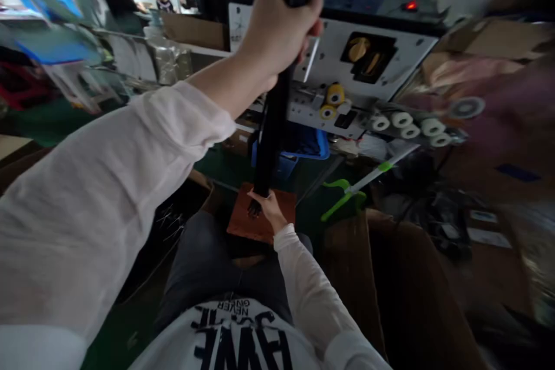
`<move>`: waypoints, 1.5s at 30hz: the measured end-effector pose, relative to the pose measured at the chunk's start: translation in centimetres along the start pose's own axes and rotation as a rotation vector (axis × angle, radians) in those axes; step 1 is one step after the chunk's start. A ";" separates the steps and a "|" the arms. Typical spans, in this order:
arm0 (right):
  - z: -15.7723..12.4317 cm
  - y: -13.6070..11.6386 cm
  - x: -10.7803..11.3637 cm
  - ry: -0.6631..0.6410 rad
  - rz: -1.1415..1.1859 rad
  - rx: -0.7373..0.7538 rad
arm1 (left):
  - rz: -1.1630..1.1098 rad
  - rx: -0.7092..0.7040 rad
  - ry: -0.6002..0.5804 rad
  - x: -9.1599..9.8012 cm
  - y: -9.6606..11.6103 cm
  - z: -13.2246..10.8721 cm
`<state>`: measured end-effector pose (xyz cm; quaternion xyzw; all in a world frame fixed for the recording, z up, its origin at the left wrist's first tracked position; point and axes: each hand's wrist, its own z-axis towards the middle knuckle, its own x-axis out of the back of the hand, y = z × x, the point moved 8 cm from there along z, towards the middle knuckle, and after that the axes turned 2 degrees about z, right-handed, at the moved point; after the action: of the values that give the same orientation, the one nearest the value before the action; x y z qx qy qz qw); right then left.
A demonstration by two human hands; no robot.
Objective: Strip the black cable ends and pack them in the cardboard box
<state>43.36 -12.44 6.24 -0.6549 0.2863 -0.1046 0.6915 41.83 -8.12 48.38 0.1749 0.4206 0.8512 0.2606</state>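
A thick bundle of long black strips (273, 127) stands nearly upright in front of me, leaning slightly to the right at its top. High up, my left hand (280, 26) is wrapped round it, fingers curled to the far side. Lower down, my right hand (269, 207) grips the bundle close to its bottom end, thumb across the front. Loose, separate ends show beneath that hand, over a flat reddish-brown board or stool top (240, 222) between my knees. Whether the ends touch this surface I cannot tell. What exactly the strips are is unclear.
Ahead stands a machine with a white panel (329, 60), yellow rollers (335, 94) and white rollers (403, 120). Below it sits a blue bin (318, 144). A green-footed stand (347, 193) and an open cardboard box (351, 266) are at right. Several people sit far left.
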 end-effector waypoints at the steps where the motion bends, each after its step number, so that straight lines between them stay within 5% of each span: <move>1: -0.1 0.4 0.3 0.001 0.004 -0.013 | 0.022 -0.007 -0.040 -0.6 0.0 -0.1; 10: 0.0 3.4 2.6 -0.004 -0.050 -0.030 | 0.047 -0.021 -0.183 -3.8 -0.1 -2.4; 22: 0.3 5.7 5.3 0.024 -0.077 -0.027 | -0.072 -0.049 -0.242 -2.8 -2.1 -3.6; 31: 1.0 4.4 8.3 0.188 -0.174 0.035 | -0.075 -0.132 -0.215 0.7 -0.1 -6.3; 35: 1.4 5.9 9.3 0.240 -0.225 0.034 | -0.245 -0.121 -0.208 2.1 -2.4 -8.4; 39: 1.5 6.7 10.0 0.241 -0.275 0.039 | -0.335 -0.066 -0.069 5.1 -5.4 -9.4; 45: 1.3 6.6 10.4 0.231 -0.375 0.029 | -0.344 -0.073 0.068 8.1 -6.2 -10.9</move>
<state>51.02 -15.96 -2.85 -0.6704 0.2355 -0.3099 0.6317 31.58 -6.96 37.62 0.0618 0.4217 0.8142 0.3942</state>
